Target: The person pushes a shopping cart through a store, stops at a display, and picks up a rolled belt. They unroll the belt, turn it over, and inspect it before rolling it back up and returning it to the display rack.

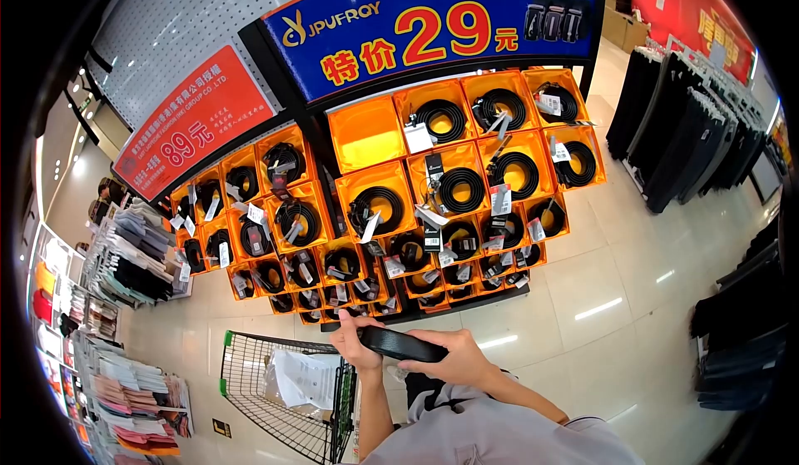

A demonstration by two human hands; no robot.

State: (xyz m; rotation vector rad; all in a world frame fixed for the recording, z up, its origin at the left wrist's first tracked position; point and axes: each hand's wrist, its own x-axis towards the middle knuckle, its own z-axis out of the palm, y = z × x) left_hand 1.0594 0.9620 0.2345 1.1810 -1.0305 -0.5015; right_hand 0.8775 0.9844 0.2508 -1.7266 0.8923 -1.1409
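A coiled black belt (403, 345) is held between my two hands, low in the middle of the view. My left hand (356, 344) grips its left end, with the fingertips at the top. At the other end, my right hand (454, 357) has its fingers and thumb closed on the coil. Beyond them stands a rack of orange-lined boxes (343, 184) with rolled black belts and tags inside. One upper box (366, 135) has no belt in it.
A wire shopping cart (250, 382) with white packaging (306, 378) stands left of my hands. Price signs (433, 28) top the rack. Dark trousers (691, 124) hang at the right; folded clothes (133, 398) lie at the left.
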